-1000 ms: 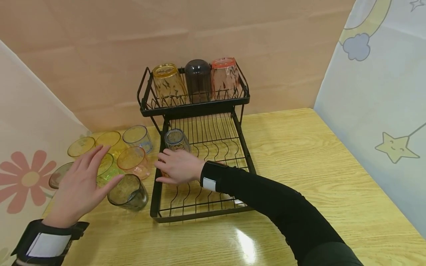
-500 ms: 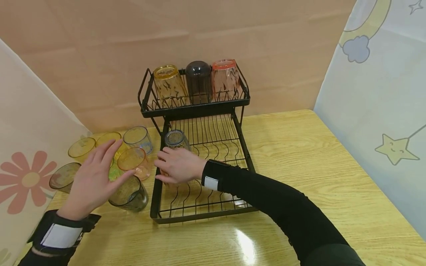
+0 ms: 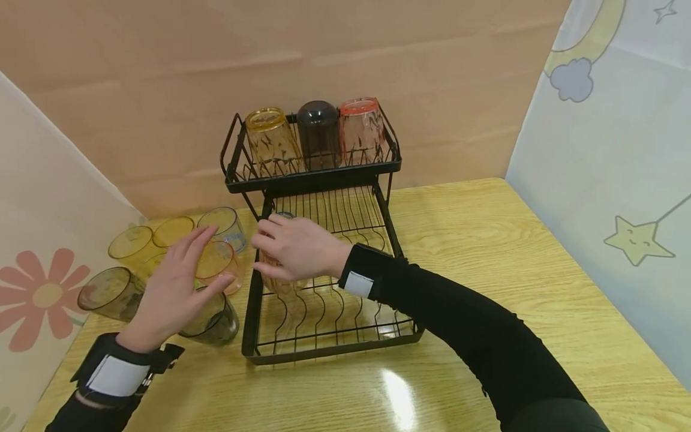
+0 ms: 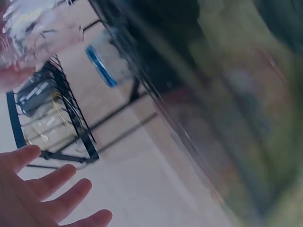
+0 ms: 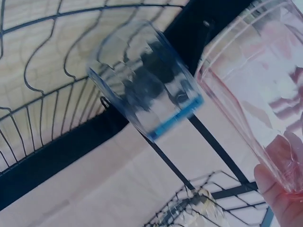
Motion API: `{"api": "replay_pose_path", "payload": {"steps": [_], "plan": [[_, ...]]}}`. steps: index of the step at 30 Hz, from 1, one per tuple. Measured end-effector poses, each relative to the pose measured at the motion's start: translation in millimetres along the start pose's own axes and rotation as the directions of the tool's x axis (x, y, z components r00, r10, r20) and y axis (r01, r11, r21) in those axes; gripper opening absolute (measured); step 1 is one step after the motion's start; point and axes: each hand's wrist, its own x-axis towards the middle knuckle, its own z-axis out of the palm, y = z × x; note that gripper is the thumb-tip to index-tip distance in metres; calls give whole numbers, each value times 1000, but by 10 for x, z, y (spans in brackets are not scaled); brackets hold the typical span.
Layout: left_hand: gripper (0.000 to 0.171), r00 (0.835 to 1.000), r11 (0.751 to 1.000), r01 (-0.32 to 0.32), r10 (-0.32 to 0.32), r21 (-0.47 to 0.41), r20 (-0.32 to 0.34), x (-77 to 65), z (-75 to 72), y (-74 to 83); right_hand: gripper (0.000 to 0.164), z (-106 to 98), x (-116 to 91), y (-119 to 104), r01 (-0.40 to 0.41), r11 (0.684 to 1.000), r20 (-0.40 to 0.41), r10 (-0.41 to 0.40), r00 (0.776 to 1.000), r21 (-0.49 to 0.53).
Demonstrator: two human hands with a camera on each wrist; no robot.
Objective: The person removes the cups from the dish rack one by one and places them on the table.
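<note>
My right hand (image 3: 299,247) holds a clear pink glass (image 5: 255,90) near its base, over the left side of the black dish rack's lower tier (image 3: 335,351). In the head view the hand covers much of this glass. Just behind it a blue-based glass (image 5: 147,82) stands upside down in the rack, mostly hidden in the head view. My left hand (image 3: 171,285) hovers above the glasses left of the rack, fingers extended, holding nothing. Under it are a dark grey glass (image 3: 218,327) and an orange-pink glass (image 3: 229,270).
Upside down on the upper tier stand an amber glass (image 3: 274,144), a dark glass (image 3: 318,135) and a pink glass (image 3: 361,132). Left of the rack, several glasses stand rim up, among them a yellow glass (image 3: 129,246), a blue-rimmed glass (image 3: 227,228) and a smoky glass (image 3: 116,294).
My right hand has shifted slightly up and away from me in the head view, covering more of the blue-based glass. The left hand has moved right and a little downward across the loose glasses.
</note>
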Motion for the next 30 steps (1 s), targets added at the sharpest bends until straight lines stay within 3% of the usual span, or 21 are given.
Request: {"api": "replay_pose_path", "payload": {"steps": [7,10,12,13,15,17,20,22,24,27,30], "plan": [[75,999,975,19,-7,-222,52,110,69,168,29,-162,-39,34,-28,997,-90,34,995,67],[70,997,931,45,-17,-362,78,141,91,237,28,-197,-61,39,-29,995,-137,42,990,91],[65,995,874,75,-33,-479,96,170,117,294,27,-210,-76,38,-29,994,-180,47,983,101],[62,993,836,98,-50,-540,104,185,134,326,27,-214,-81,35,-29,994,-204,51,978,108],[60,988,726,153,-105,-670,111,216,180,400,27,-216,-87,23,-27,992,-251,58,966,125],[61,979,581,194,-169,-791,116,236,234,469,28,-208,-85,1,-20,990,-295,61,953,140],[67,958,341,217,-255,-914,133,250,305,569,30,-192,-74,-38,-11,987,-356,68,932,160],[67,945,212,217,-291,-953,151,251,346,626,30,-181,-68,-62,-12,986,-390,76,918,165],[67,936,107,218,-304,-970,177,253,374,685,30,-175,-61,-82,-13,986,-418,84,904,169],[66,930,-9,214,-303,-977,207,262,410,766,29,-171,-46,-104,-13,986,-450,87,889,164],[65,936,-144,197,-266,-970,230,268,432,835,29,-178,-39,-118,-12,987,-466,85,880,159]]}}
